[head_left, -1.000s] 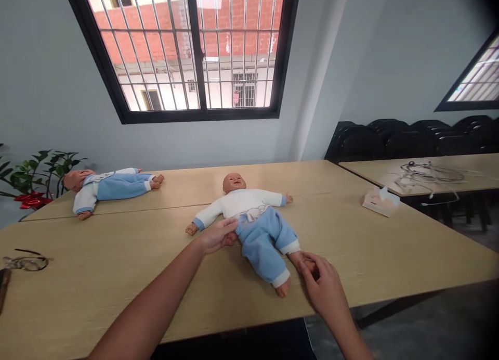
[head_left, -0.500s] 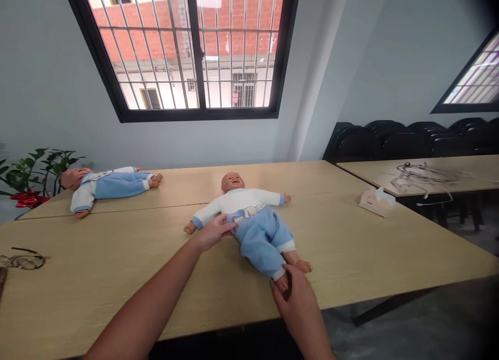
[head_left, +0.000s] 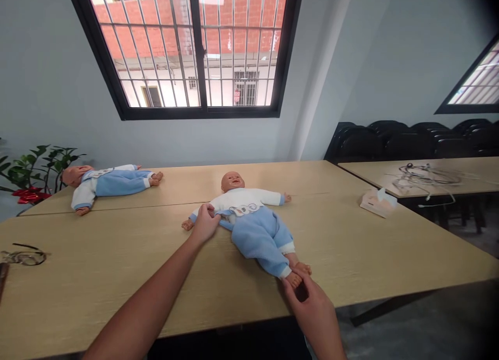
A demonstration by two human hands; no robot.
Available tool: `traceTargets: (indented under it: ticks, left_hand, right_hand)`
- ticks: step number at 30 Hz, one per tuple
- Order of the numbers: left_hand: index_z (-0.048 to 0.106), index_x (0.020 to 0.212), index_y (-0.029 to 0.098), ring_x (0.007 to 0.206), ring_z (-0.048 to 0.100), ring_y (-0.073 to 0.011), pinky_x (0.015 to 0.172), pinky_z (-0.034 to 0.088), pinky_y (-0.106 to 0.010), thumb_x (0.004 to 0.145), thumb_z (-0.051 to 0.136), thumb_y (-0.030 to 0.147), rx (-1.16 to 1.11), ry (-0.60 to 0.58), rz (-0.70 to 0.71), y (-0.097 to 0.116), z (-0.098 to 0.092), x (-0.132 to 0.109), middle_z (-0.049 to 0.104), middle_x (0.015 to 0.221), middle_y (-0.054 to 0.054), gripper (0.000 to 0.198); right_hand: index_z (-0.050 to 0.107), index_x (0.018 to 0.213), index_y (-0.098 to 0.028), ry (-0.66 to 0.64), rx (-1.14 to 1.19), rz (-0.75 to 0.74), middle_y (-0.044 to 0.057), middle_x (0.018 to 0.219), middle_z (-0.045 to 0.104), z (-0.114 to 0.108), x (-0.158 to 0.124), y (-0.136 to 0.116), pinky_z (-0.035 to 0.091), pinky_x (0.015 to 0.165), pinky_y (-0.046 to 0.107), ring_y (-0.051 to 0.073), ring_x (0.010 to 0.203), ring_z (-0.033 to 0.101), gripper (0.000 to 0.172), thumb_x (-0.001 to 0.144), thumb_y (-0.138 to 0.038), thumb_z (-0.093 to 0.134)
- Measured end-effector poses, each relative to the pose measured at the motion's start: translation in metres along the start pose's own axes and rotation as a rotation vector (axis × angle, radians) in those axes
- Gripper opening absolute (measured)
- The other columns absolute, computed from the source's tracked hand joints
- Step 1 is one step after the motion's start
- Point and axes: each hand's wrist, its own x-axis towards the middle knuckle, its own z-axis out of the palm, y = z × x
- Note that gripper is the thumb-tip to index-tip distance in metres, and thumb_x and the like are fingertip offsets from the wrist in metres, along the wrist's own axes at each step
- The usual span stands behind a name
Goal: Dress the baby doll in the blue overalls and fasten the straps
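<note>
A baby doll [head_left: 259,235] in a white top and light blue trousers lies face up on the table, its head toward the window. My left hand [head_left: 206,225] is closed at the doll's side, pinching the clothing by the waist, where a blue-edged flap [head_left: 226,214] is pulled out sideways. Across the belly runs a white, scalloped, patterned trim [head_left: 249,209]. My right hand [head_left: 312,303] grips the doll's nearer foot [head_left: 294,280] between thumb and fingers, close to the front edge. The other foot [head_left: 303,268] rests just beyond it.
A second doll [head_left: 120,183] in matching clothes lies at the table's back left, near a potted plant [head_left: 35,167]. Eyeglasses [head_left: 27,256] are at the left. A tissue box [head_left: 378,203] stands on the right; tangled cables [head_left: 424,175] lie on another table before stacked black chairs [head_left: 401,141].
My left hand has moved left and slightly up, drawing the clothing flap outward from the waist. My right hand has shifted a little right with the foot, and the trim shows more fully.
</note>
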Motion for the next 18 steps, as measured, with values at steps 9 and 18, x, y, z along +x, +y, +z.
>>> traceTargets:
  ticks: [9,18]
  left_hand:
    - [0.061,0.125,0.016,0.108,0.065,-0.0308,0.095,0.051,-0.044,0.083,0.076,0.049,-0.279,-0.581,0.022,0.024,0.022,-0.075,0.070,0.119,-0.014,0.056]
    - [0.053,0.145,0.021,0.129,0.060,-0.0336,0.105,0.049,-0.047,0.086,0.072,0.043,-0.531,-0.832,0.180,0.016,0.012,-0.063,0.063,0.142,-0.015,0.066]
  right_hand:
    - [0.067,0.106,-0.020,0.175,0.053,-0.160,0.011,0.102,0.077,-0.002,0.000,-0.014,0.056,0.081,0.040,0.030,0.095,0.073,0.039,0.094,-0.056,0.061]
    - [0.072,0.095,-0.022,0.138,0.284,0.059,0.007,0.090,0.077,-0.027,0.039,-0.039,0.053,0.066,0.032,0.023,0.074,0.071,0.034,0.088,-0.055,0.066]
